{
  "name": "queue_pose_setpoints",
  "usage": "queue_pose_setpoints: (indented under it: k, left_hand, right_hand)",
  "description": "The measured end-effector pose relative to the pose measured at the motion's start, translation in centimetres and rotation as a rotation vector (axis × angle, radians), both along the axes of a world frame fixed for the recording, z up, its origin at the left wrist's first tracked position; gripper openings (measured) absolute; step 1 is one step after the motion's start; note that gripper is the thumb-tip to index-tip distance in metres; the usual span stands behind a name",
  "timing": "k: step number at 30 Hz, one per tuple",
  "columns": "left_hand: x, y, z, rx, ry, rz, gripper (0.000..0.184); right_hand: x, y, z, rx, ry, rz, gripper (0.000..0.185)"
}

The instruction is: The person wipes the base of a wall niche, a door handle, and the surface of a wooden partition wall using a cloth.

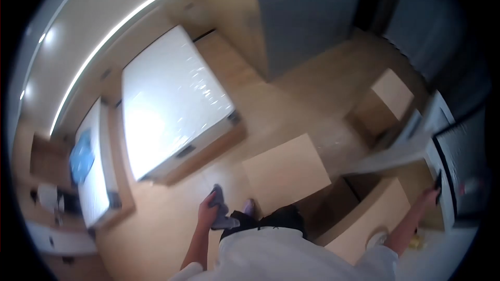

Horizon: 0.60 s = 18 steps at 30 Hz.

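L grip [208, 205] closed round grey cloth [222, 212]; cloth bunched there, loose end hanging just beside dark shorts [284, 219]. R grip [431, 196] at dark obj [438, 183] nr grey panel [466, 153]; blurred, can't tell if held.

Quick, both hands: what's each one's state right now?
Left hand: closed, holding a crumpled grey cloth.
Right hand: at a small dark object; blurred, so its grip cannot be told.
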<state>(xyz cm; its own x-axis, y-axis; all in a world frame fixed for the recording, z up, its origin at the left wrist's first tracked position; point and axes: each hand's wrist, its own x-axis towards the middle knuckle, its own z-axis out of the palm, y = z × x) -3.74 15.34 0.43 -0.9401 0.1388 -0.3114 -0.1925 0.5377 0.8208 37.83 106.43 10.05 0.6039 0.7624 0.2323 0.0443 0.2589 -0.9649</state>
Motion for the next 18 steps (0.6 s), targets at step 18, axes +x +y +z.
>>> queue_pose_setpoints:
  k: [18]
  left_hand:
    - [4.8, -3.1, 7.3, -0.141, -0.167, 0.144, 0.067]
  right_hand:
    - [-26.0, -19.9, -7.0, 0.288, -1.056, 0.526, 0.037]
